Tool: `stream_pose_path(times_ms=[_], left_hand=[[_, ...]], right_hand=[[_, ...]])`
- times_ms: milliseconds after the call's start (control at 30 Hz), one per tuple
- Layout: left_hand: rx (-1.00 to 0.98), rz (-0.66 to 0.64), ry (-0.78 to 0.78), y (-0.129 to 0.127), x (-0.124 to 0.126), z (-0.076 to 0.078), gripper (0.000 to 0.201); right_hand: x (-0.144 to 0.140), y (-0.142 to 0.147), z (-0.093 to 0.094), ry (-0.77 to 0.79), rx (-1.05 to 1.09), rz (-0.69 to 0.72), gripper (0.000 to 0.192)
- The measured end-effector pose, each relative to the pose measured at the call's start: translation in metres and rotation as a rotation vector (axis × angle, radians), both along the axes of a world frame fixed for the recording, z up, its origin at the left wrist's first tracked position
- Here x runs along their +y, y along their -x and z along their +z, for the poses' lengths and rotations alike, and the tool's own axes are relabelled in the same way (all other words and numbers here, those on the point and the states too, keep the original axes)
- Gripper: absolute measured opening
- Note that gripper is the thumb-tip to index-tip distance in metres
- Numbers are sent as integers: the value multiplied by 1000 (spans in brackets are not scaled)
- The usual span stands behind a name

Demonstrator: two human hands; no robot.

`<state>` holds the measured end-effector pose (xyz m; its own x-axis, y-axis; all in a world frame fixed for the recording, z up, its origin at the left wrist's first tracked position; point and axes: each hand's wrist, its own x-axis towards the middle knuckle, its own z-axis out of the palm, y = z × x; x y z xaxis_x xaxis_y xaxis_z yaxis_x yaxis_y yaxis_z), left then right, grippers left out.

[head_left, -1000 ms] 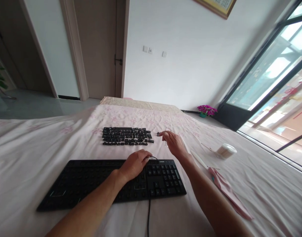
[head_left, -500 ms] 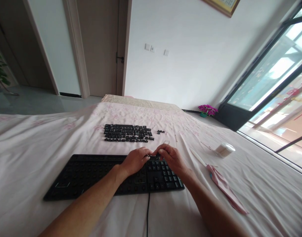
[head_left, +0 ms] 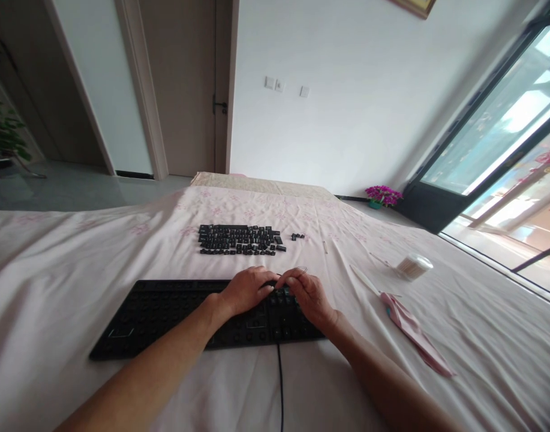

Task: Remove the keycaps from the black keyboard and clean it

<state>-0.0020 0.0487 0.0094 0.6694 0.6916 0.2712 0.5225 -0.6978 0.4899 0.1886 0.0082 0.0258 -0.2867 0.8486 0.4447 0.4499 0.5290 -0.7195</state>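
A black keyboard [head_left: 167, 318] lies across the bed, bare of keycaps over most of its left part; keys remain at the right. My right hand [head_left: 307, 294] is closed in a pinch over the number-key side, around a thin wire loop tool [head_left: 301, 269] that looks like a keycap puller. My left hand [head_left: 248, 291] rests over the keyboard's upper middle, fingers curled together, thumb tip close to my right fingertips. What lies between its fingers is hidden. Beyond the hands, loose black keycaps [head_left: 239, 239] lie in rows, with a few smaller keycaps [head_left: 297, 236] beside them.
Right of the keyboard lie a pink cloth [head_left: 416, 336], a white stick [head_left: 364, 281] and a clear tub of cotton swabs [head_left: 414, 266]. A single swab [head_left: 325, 247] lies nearer the keycaps. The cable [head_left: 280, 384] runs toward me over the wrinkled sheet [head_left: 337, 384].
Both hands have lowered slightly toward the keyboard, and the right fingers sit closer over its upper keys. The wire loop now shows less. The view has shifted a little.
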Motion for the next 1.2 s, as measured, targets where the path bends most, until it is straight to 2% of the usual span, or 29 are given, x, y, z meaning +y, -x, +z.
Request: stream_pose_path(times_ms=[233,333,433,600,767,900,1033,1200], left_hand=[[-21,111,68,58,-16,-1,29],[8,176,71,71,-21,0,26],[18,223,51,71,-25,1,20],[-71,189,69,64,-32,2,18],[-90,171,106,63,-31,1,14],[-143,171,52,58,-30,-2,8],[-144,133,-20,54,-31,-2,17],[-141,141,-66,53,-34,-1,27]], right_hand=[[-11,51,1,-42,-23,143,26],[-8,69,1,-72,-54,184,25],[-2,75,-2,-42,-15,154,29],[3,72,-9,-20,80,71,32],[2,73,-14,-87,82,86,29],[1,72,-17,-190,101,108,26],[-4,70,-15,-296,65,137,26],[-10,70,-13,-343,87,89,28]])
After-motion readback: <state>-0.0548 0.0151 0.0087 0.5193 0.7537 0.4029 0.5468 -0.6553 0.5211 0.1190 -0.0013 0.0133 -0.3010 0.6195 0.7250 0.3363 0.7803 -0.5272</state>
